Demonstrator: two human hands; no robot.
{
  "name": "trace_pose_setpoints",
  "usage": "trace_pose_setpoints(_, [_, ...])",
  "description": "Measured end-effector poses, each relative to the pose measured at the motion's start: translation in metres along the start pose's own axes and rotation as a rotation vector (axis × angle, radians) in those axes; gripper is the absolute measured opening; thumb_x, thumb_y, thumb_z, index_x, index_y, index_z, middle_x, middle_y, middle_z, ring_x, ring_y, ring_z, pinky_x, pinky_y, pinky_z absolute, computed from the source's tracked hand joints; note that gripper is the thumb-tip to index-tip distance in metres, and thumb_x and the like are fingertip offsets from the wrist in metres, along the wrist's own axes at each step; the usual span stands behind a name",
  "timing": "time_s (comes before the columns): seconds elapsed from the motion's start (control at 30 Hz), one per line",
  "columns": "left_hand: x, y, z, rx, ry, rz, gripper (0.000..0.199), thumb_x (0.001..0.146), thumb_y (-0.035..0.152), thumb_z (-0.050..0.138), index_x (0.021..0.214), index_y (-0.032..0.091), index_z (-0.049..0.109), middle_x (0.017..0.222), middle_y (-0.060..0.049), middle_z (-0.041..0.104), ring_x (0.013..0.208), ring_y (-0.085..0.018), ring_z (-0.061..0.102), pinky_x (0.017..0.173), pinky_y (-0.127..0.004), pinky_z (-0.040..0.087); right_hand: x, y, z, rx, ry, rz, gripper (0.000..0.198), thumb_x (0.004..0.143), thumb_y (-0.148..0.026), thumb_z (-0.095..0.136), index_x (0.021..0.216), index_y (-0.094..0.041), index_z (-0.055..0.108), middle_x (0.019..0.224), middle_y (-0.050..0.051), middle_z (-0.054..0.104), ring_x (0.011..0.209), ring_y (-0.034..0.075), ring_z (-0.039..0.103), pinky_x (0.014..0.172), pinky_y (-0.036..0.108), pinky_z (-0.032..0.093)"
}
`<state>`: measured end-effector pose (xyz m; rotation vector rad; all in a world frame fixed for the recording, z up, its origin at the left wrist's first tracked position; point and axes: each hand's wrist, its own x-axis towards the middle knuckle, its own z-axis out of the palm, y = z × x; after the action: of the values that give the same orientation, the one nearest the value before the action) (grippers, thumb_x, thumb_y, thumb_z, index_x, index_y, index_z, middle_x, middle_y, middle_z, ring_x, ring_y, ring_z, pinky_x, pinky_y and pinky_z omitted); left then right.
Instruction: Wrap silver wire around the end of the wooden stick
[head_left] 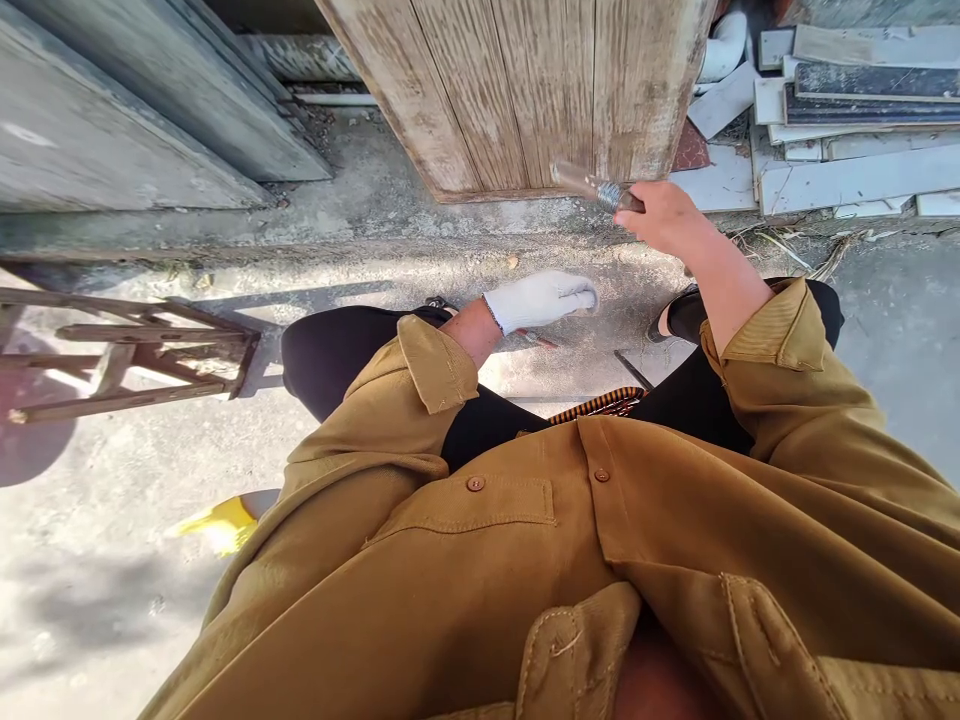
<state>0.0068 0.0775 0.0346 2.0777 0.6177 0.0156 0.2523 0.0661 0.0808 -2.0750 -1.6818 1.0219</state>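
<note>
My right hand [660, 215] is bare and closed round a short-handled tool [589, 182] with a shiny wire-like band near the grip. The tool's far end is blurred, so its kind is unclear; it overlaps the lower edge of a weathered wooden panel [525, 90] made of upright planks. Whether it touches the wood, I cannot tell. My left hand [544, 300], in a white knitted glove, hovers over the concrete between my knees. Its fingers are curled together and nothing shows in them.
A wooden stool [150, 345] lies on its side at left. Grey boards [150, 110] lean at upper left; stacked tile pieces [862, 130] fill the upper right, near a white pipe [726, 48]. Below my hands lie an orange-black striped thing [596, 405] and a yellow thing [221, 525].
</note>
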Motion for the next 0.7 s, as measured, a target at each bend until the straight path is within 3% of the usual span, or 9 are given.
trace_pose_setpoints(0.1, [-0.002, -0.001, -0.005, 0.020, 0.036, -0.020, 0.031, 0.099, 0.032, 0.052, 0.095, 0.020, 0.080, 0.085, -0.001, 0.077, 0.076, -0.016, 0.065, 0.078, -0.027, 0.050, 0.002, 0.001, 0.001, -0.377, -0.068, -0.010, 0.015, 0.100, -0.023, 0.077, 0.092, -0.019, 0.065, 0.088, 0.012, 0.066, 0.101, 0.032, 0.065, 0.088, 0.041, 0.047])
trace_pose_setpoints(0.2, [-0.004, -0.003, -0.013, 0.022, 0.117, -0.068, 0.033, 0.102, 0.034, 0.050, 0.093, 0.017, 0.076, 0.084, -0.002, 0.073, 0.078, -0.016, 0.064, 0.081, -0.028, 0.049, -0.004, -0.004, 0.003, -0.547, -0.365, 0.017, 0.018, 0.099, -0.023, 0.082, 0.086, -0.017, 0.070, 0.079, 0.007, 0.065, 0.083, 0.025, 0.064, 0.076, 0.037, 0.043])
trace_pose_setpoints(0.3, [-0.005, -0.003, -0.019, 0.001, 0.169, -0.105, 0.030, 0.102, 0.034, 0.051, 0.091, 0.016, 0.073, 0.080, -0.002, 0.070, 0.078, -0.016, 0.062, 0.080, -0.028, 0.048, -0.016, -0.012, 0.012, -0.526, -0.701, -0.047, 0.022, 0.100, -0.017, 0.081, 0.080, -0.016, 0.071, 0.066, 0.001, 0.063, 0.064, 0.015, 0.055, 0.066, 0.033, 0.037])
trace_pose_setpoints(0.4, [-0.006, -0.001, -0.022, -0.042, 0.174, -0.129, 0.030, 0.102, 0.034, 0.052, 0.089, 0.015, 0.071, 0.077, -0.002, 0.067, 0.073, -0.014, 0.059, 0.076, -0.027, 0.048, -0.023, -0.018, 0.019, -0.327, -0.886, -0.130, 0.021, 0.100, -0.004, 0.077, 0.080, -0.012, 0.074, 0.061, -0.002, 0.064, 0.058, 0.010, 0.052, 0.060, 0.029, 0.034])
trace_pose_setpoints(0.53, [-0.005, -0.001, -0.025, -0.111, 0.173, -0.192, 0.029, 0.102, 0.034, 0.051, 0.088, 0.016, 0.069, 0.068, 0.000, 0.059, 0.064, -0.014, 0.052, 0.067, -0.027, 0.044, -0.023, -0.018, 0.012, -0.178, -0.928, -0.157, 0.020, 0.099, 0.002, 0.076, 0.083, -0.009, 0.075, 0.062, -0.002, 0.066, 0.058, 0.008, 0.056, 0.060, 0.025, 0.036])
trace_pose_setpoints(0.7, [0.004, -0.017, -0.016, -0.205, 0.152, -0.200, 0.027, 0.101, 0.033, 0.052, 0.089, 0.017, 0.070, 0.068, -0.001, 0.059, 0.061, -0.013, 0.051, 0.063, -0.027, 0.043, -0.023, -0.017, -0.010, -0.011, -0.744, -0.152, 0.022, 0.097, -0.006, 0.081, 0.079, -0.016, 0.074, 0.064, -0.004, 0.064, 0.058, 0.009, 0.057, 0.061, 0.023, 0.040])
